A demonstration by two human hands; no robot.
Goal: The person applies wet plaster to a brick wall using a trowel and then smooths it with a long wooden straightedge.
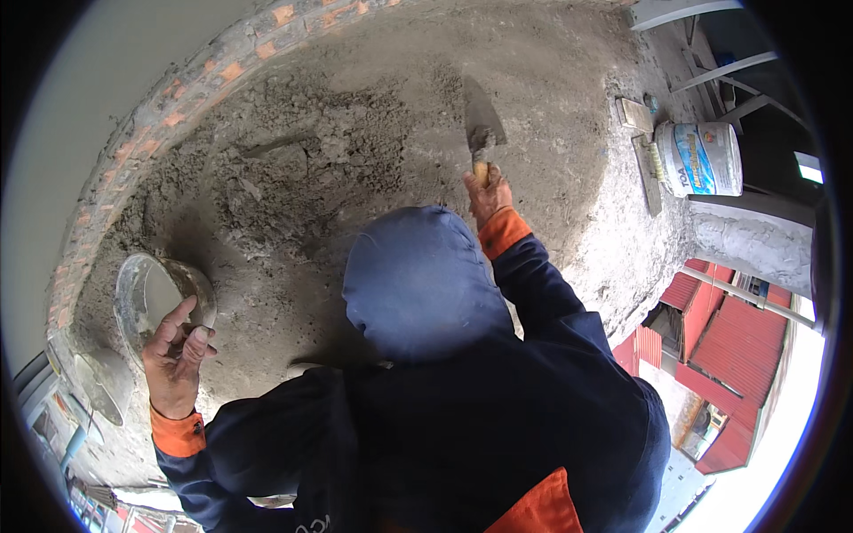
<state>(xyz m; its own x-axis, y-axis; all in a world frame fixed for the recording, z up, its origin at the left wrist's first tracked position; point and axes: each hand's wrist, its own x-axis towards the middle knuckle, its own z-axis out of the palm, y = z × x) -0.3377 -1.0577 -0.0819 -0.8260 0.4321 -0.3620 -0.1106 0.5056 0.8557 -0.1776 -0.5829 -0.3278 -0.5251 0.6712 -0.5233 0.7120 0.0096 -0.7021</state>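
Note:
My right hand is closed around the wooden handle of a pointed trowel. The metal blade points away from me over damp grey mortar. On the left, my left hand has its fingers bent and apart, with nothing visible in them. It hovers beside a small pail with pale grey liquid inside; whether it touches the pail is hard to tell. Both arms have dark blue sleeves with orange cuffs. A rounded blue-grey cloth form hides the ground between them.
Rough, crumbly mortar lies ahead, bordered at the far left by a curved brick edge. A white bucket stands at right beside a flat wooden board and a small block. Another pail-like container is at the left. Red roofs appear beyond the right edge.

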